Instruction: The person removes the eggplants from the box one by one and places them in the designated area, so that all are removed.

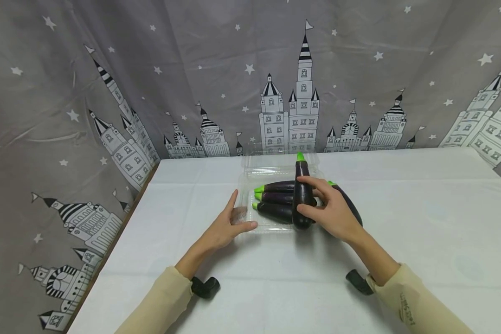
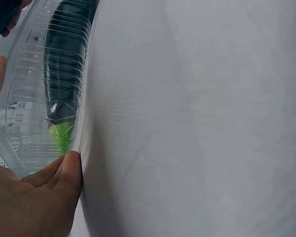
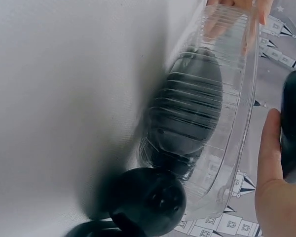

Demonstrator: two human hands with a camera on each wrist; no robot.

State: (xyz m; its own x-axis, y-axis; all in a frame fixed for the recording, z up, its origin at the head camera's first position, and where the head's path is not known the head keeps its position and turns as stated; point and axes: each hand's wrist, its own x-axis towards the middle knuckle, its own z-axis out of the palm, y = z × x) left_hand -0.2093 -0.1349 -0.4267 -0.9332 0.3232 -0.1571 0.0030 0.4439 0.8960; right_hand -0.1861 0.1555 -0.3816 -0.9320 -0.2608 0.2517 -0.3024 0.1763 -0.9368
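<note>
A clear plastic clamshell box (image 1: 266, 228) lies open with its lid (image 1: 250, 161) folded back. Three eggplants (image 1: 274, 212) lie side by side in it, green stem ends to the left. With thumb and fingers, my right hand (image 1: 336, 211) grips another eggplant (image 1: 302, 195) over the box's right part, its stem pointing away from me. At the box's left end, my left hand (image 1: 225, 227) touches the wall, thumb and index finger spread apart. In the left wrist view, its fingertips (image 2: 71, 165) rest low against the box. Another eggplant (image 1: 350, 204) lies right of the box, partly hidden by my right hand.
White cloth (image 1: 434, 232) covers the table. A grey curtain (image 1: 217, 55) printed with castles and stars hangs behind it and along the left edge. Dark rounded eggplant ends (image 3: 148, 200) lie just outside the box in the right wrist view.
</note>
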